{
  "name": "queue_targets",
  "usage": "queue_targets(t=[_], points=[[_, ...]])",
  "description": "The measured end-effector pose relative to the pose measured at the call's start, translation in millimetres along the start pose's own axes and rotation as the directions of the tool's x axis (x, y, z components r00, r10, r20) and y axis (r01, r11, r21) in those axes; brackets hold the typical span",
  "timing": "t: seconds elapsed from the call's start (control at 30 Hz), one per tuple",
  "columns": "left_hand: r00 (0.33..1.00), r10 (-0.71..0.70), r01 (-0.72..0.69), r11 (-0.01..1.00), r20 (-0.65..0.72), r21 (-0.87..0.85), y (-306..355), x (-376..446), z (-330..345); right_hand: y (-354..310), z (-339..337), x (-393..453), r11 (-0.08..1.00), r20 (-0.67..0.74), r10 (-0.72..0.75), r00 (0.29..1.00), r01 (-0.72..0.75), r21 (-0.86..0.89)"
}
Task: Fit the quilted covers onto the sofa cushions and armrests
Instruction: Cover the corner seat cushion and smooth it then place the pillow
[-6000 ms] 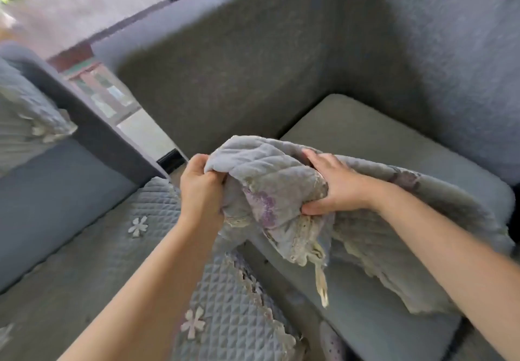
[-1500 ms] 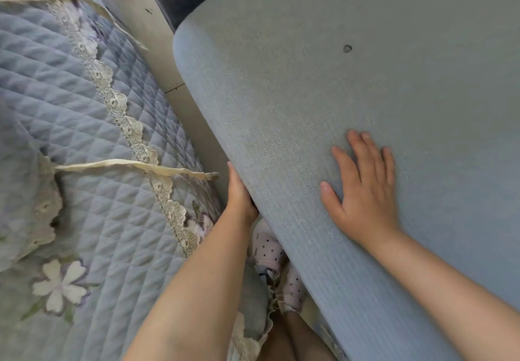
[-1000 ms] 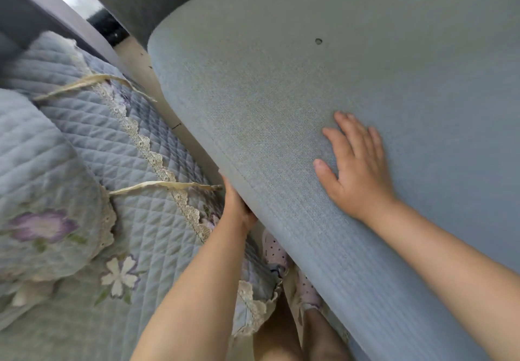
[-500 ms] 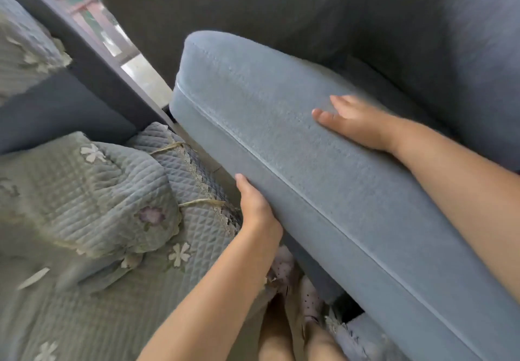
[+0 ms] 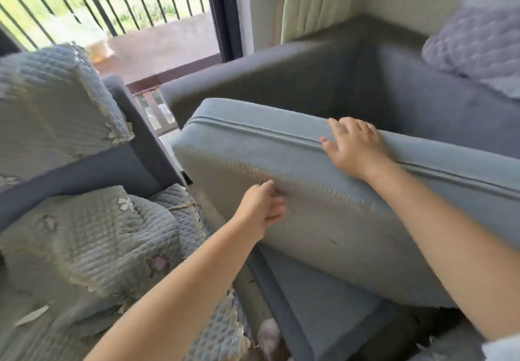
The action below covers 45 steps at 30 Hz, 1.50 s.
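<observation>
A barred balcony door point(image 5: 118, 9) and pale curtain point(image 5: 309, 0) stand behind a grey sofa frame point(image 5: 281, 79), and you have its seat cushion point(image 5: 323, 206) tipped up on edge, underside toward you, its lower edge resting on the seat base point(image 5: 323, 304). Your right hand point(image 5: 354, 146) lies over the top edge at the piping, fingers spread and loosely hooked over the far side. Your left hand point(image 5: 263, 208) presses the underside with its fingers curled, seemingly pinching the fabric near the zigzag seam, though the blur leaves that unsure. The quilted covers point(image 5: 92, 237) lie heaped on the neighbouring seat to your left, just beside the cushion; another drapes that seat's back point(image 5: 50, 101).

The risks, as I judge them: the cushion balances mainly on your right hand, so if you let go to reach for a cover, it may flop back into the frame or slide off the base toward your feet. A fabric pinch on the left gives little control of something this bulky. The heaped covers have lace trim and loose ties point(image 5: 183, 206); dragging one across could snag it under the cushion's corner. A quilted pillow point(image 5: 472, 48) sits at the far right of the sofa, clear of the work.
</observation>
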<state>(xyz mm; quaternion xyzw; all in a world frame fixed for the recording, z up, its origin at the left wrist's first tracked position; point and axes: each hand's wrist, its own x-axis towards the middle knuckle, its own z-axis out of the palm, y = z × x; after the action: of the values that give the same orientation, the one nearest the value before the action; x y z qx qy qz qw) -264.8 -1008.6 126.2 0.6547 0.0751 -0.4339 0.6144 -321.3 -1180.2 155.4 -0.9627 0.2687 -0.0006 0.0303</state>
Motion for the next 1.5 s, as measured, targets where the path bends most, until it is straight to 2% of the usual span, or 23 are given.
queue_targets(t=[0.1,0.2,0.33,0.47,0.57,0.77,0.93,1.0,1.1,1.13,1.2,1.27,1.33,1.5], points=[[0.982,0.173,-0.155,0.966,-0.073,0.205,10.0,8.8,-15.0,16.0,2.5,1.5,0.999,-0.027,0.041,0.999,-0.041,-0.019],[0.926,0.337,-0.275,0.910,-0.169,0.310,19.8,11.2,-32.1,21.8,-3.9,8.7,0.998,-0.012,0.055,0.998,-0.055,-0.038],[0.893,0.399,-0.281,0.856,-0.210,0.433,24.9,9.8,-58.9,13.6,-3.6,13.5,0.993,-0.010,0.066,0.998,-0.067,-0.097],[0.861,0.450,-0.270,0.800,-0.239,0.536,25.6,6.8,-87.8,-14.5,-6.8,21.1,0.993,-0.035,0.083,0.996,-0.085,-0.077],[0.858,0.440,-0.228,0.789,-0.265,0.570,19.8,6.9,-116.0,-35.2,-9.0,42.1,0.996,-0.017,0.010,1.000,-0.012,-0.086],[0.851,0.344,-0.092,0.842,-0.398,0.532,1.0,23.3,-199.0,-77.3,-9.1,75.3,0.998,-0.065,-0.018,0.998,0.015,-0.054],[0.856,0.278,0.055,0.790,-0.436,0.611,-23.9,50.7,-264.3,-112.7,-17.6,91.6,0.978,-0.173,0.088,0.981,-0.118,-0.171],[0.877,0.231,0.145,0.710,-0.422,0.689,-35.7,67.0,-287.5,-135.9,-18.9,104.0,0.965,-0.165,0.160,0.973,-0.190,-0.181],[0.905,0.202,0.187,0.603,-0.375,0.776,-46.1,86.8,-307.8,-161.0,-6.9,123.6,0.993,-0.079,-0.021,0.997,0.012,-0.114],[0.914,0.209,0.179,0.564,-0.349,0.806,-46.2,96.8,-310.8,-164.0,-1.5,130.7,0.998,-0.021,-0.036,0.999,0.035,-0.061],[0.926,0.230,0.156,0.488,-0.298,0.859,-50.6,113.4,-312.0,-169.6,5.8,135.8,0.997,0.038,0.079,0.996,-0.079,0.005],[0.942,0.234,0.125,0.418,-0.239,0.900,-57.9,141.5,-320.2,-184.1,16.5,137.7,0.975,-0.091,0.222,0.971,-0.222,0.006],[0.966,0.165,0.135,0.330,-0.198,0.934,-69.0,169.6,-324.1,-204.3,26.7,130.5,0.955,-0.224,0.291,0.930,-0.297,0.009],[0.990,-0.027,0.136,0.035,-0.135,0.990,-112.8,217.6,-333.7,-230.1,43.4,118.8,0.983,-0.344,0.166,0.924,-0.183,-0.018]])
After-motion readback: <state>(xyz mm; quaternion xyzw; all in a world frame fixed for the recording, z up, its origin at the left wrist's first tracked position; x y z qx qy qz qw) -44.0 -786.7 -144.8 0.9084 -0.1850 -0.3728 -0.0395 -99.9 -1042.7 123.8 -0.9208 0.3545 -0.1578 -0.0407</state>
